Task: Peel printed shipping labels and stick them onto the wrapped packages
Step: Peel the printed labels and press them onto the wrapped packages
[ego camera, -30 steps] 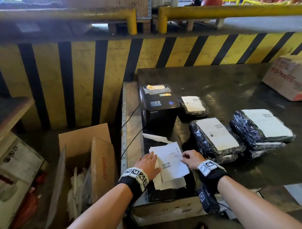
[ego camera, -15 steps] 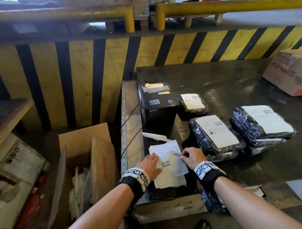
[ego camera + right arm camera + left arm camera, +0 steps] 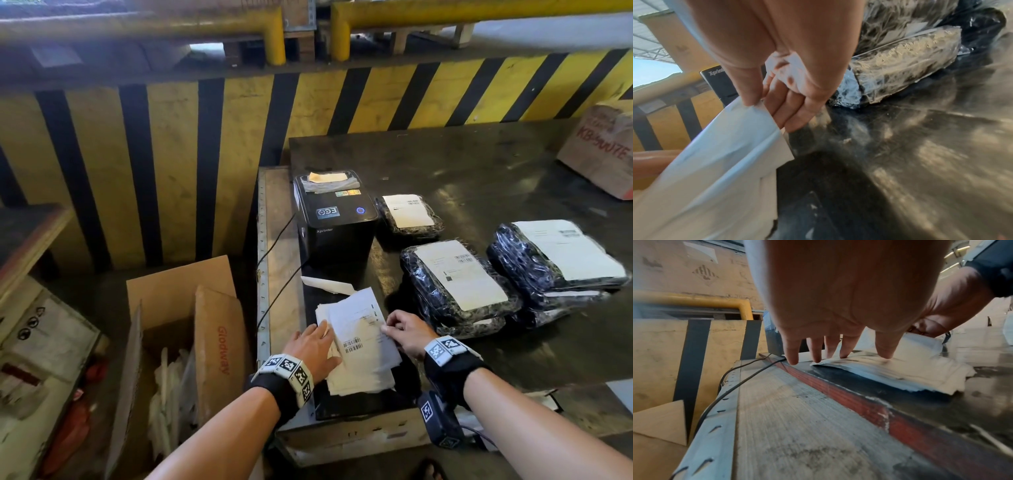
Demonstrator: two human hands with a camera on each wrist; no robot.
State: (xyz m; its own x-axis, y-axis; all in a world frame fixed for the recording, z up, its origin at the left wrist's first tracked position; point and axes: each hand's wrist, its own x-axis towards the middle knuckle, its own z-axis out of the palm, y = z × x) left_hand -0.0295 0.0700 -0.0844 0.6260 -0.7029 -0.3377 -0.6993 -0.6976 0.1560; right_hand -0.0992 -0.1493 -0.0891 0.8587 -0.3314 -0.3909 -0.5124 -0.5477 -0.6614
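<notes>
The left hand (image 3: 313,349) is lying flat with straight fingers (image 3: 816,352) pressing down on the left side of a stack of labels (image 3: 363,373), which is sitting on the dark desk (image 3: 479,164) in front of the black printer (image 3: 337,222). The right hand (image 3: 407,334) is pinching the right edge of the top label (image 3: 731,146) between thumb and fingers, lifting that edge off the stack. Wrapped packages (image 3: 455,281) carrying white labels are lying to the right, just beside the right hand.
</notes>
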